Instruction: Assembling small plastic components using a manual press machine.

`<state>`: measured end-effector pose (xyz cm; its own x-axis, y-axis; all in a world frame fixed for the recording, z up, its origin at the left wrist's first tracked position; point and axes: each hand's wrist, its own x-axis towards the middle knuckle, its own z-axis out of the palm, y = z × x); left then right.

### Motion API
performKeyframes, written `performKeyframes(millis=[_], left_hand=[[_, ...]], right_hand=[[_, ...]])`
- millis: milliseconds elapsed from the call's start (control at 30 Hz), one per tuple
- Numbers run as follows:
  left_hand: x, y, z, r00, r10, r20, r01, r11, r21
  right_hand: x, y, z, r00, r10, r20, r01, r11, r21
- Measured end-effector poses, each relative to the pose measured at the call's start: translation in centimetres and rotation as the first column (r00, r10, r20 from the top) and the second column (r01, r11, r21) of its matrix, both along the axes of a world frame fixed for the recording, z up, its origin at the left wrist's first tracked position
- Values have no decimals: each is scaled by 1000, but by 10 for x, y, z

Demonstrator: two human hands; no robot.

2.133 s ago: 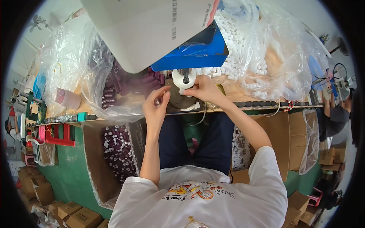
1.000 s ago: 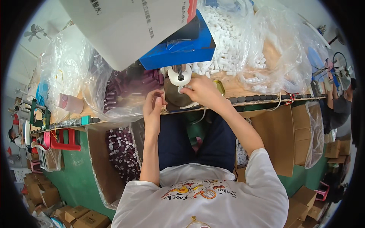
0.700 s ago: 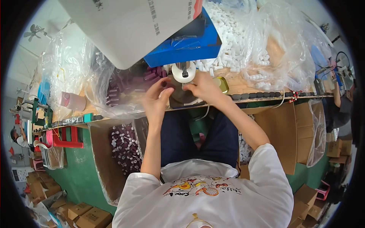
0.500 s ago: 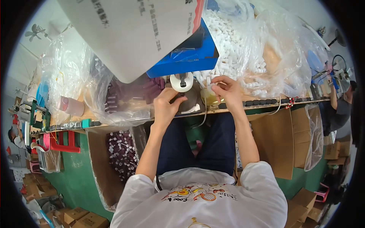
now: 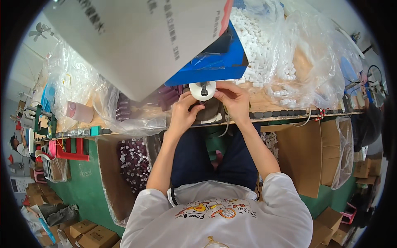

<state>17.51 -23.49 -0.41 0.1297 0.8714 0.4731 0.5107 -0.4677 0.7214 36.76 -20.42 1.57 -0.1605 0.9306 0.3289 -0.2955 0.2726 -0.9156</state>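
Note:
Both of my hands are at the blue bench machine (image 5: 211,68), under its white round head (image 5: 202,90). My left hand (image 5: 184,111) is closed on the left side of the head, thumb and fingertips drawn together. Whatever those fingers hold is hidden. On the other side, my right hand (image 5: 234,101) pinches, its fingertips reaching behind the white head, so what is between them does not show. Purple tubes (image 5: 167,97) lie heaped left of the machine. A large pile of small white caps (image 5: 252,37) spreads behind it to the right.
A white printed sheet (image 5: 132,45) hangs in front of the machine. Clear plastic bags (image 5: 310,70) cover both bench ends. A pinkish jar (image 5: 80,112) stands at left. Below the bench are a cardboard box (image 5: 109,173) of white-capped purple tubes and another carton (image 5: 297,157) at right.
My right hand has moved left, from beside the machine to its white head, where its fingertips are now hidden. My left hand stays by the head. The view has shifted slightly.

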Motion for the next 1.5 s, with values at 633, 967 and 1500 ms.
performKeyframes(millis=[633, 967, 1500], left_hand=[[23, -8, -6, 941, 335, -44, -329, 939, 104], [8, -4, 19, 979, 142, -149, -158, 983, -98], [26, -9, -9, 962, 267, 58, -271, 958, 89]], right_hand=[[28, -1, 2, 716, -536, 448, 153, 746, 648], [167, 62, -11, 330, -704, 629, 374, 709, 598], [154, 81, -68, 139, -595, 791, -209, 764, 611]])
